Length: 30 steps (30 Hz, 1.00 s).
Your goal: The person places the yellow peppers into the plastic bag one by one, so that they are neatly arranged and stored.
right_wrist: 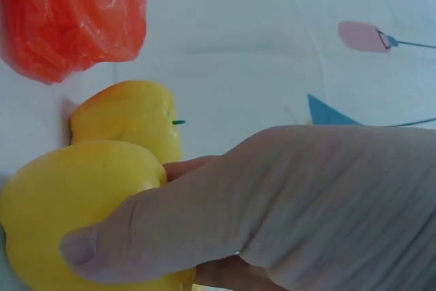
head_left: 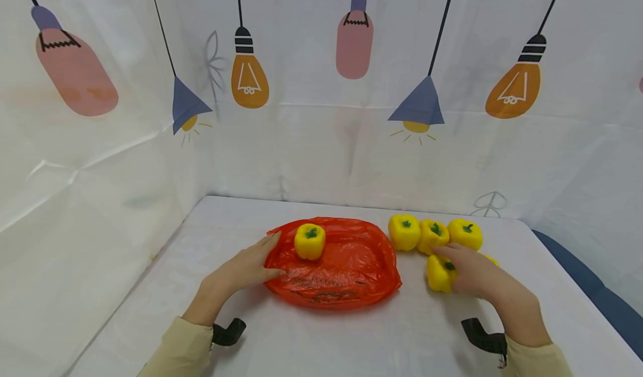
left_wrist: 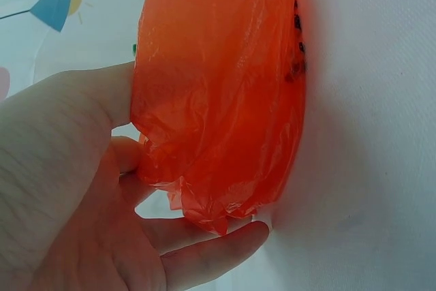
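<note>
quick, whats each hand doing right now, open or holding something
Left hand: holding the edge of the red plastic bag.
Right hand: holding a yellow bell pepper.

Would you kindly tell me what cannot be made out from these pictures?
Head view: a rounded yellow bell pepper, mostly hidden by the right hand.
Head view: black marks on the red plastic bag, too blurred to read.
Right wrist view: the right hand's fingertips except the thumb's, hidden behind the held yellow pepper.

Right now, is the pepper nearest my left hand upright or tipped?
Upright: the head view shows the yellow pepper with its green stem on top.
</note>
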Available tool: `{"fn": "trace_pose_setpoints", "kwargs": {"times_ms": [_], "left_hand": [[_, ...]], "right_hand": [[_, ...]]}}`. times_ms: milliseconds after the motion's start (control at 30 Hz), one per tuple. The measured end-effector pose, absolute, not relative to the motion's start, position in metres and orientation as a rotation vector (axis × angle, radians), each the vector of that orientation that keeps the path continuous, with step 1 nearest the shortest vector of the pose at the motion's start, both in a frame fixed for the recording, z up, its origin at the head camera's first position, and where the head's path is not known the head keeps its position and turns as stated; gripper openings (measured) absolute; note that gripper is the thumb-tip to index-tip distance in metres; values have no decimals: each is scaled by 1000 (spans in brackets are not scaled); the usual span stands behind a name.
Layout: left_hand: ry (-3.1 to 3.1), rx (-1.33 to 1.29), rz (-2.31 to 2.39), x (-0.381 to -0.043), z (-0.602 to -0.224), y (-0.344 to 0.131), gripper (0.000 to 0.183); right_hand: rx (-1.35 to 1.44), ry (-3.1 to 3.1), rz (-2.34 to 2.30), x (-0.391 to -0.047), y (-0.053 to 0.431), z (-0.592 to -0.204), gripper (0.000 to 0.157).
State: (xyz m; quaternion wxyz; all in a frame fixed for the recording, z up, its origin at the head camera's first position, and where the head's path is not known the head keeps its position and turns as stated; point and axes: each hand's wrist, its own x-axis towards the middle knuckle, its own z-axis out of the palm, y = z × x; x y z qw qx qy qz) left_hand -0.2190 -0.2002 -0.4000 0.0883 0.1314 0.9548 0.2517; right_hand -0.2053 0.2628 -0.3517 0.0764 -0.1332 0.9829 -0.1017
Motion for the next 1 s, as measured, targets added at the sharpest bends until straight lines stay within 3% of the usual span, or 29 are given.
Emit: {"fn": "trace_pose_setpoints", "kwargs": {"times_ms": [300,1000], "left_hand": [[2842,391,753,-219,-401,-199,90],[2840,390,755,-219,-400,-198,85]], "right_hand": [[-483,2975,-346,-206,260,-355,60],[-597,3119,-559,-208,229,-345,67]]}}
